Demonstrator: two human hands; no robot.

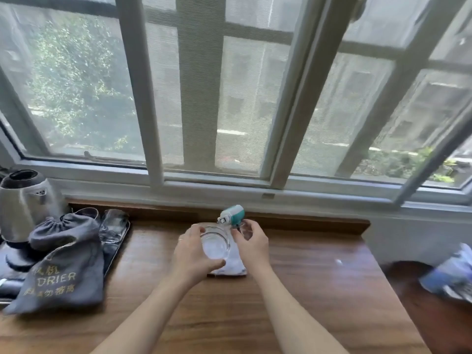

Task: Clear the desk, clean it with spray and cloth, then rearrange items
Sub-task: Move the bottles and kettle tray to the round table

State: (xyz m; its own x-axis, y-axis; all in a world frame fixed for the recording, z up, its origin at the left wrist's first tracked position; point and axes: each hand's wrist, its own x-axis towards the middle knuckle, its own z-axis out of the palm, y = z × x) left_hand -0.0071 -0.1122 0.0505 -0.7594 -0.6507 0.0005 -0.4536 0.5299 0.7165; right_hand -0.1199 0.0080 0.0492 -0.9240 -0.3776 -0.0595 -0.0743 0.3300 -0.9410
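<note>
A clear drinking glass (215, 244) is tilted with its mouth toward me above the middle of the wooden desk (306, 277). My left hand (190, 254) is wrapped around its left side. Just behind it stands a spray bottle (233, 213) with a teal and white trigger head, nozzle pointing left. My right hand (251, 242) has thumb and fingers closed around the bottle's clear body. A folded white cloth (233, 269) lies flat on the desk under both hands, partly hidden by the glass.
At the left, a black tray (116, 247) holds a steel kettle (24, 200), a grey drawstring drier bag (61, 267) and upturned glasses (113, 223). The window sill runs along the desk's back edge. A blue and white bundle (452, 274) lies off the right edge.
</note>
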